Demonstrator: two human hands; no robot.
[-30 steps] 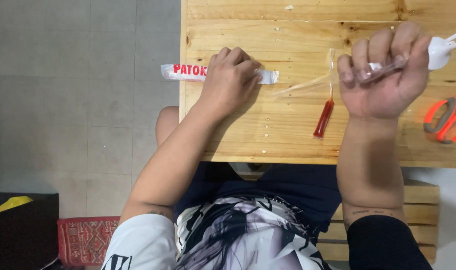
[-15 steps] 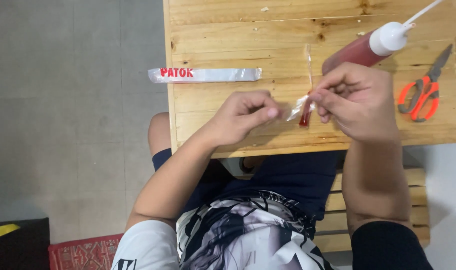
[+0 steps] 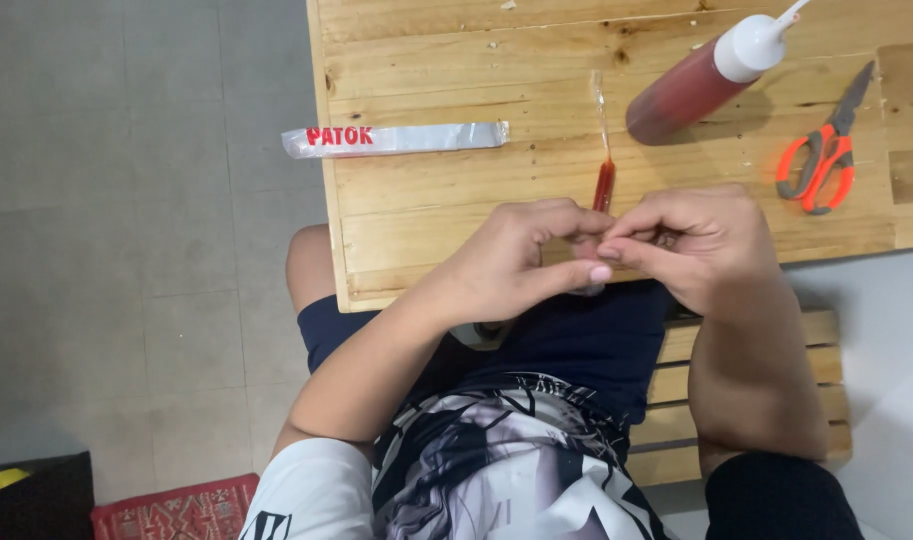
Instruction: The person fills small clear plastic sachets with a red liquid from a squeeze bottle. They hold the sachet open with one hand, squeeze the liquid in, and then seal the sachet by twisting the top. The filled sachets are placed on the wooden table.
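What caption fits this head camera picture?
Both hands, left and right, pinch a thin clear plastic tube of red liquid over a pale wooden table.

Grey tiled floor [image 3: 126, 250], pine table [image 3: 426, 220], slatted bench [image 3: 676, 390].

Both hands, the left hand [image 3: 521, 255] and right hand [image 3: 696, 245], pinch a thin plastic tube [image 3: 603, 170] near the table [image 3: 426, 200] edge.

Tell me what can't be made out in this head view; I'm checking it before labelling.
- Lower end of the thin clear plastic tube with red liquid: hidden behind the left hand and right hand.
- Nozzle tip of the red squeeze bottle with a white cap: cut off by the top edge.
- Wooden table: runs past the top and right edges.
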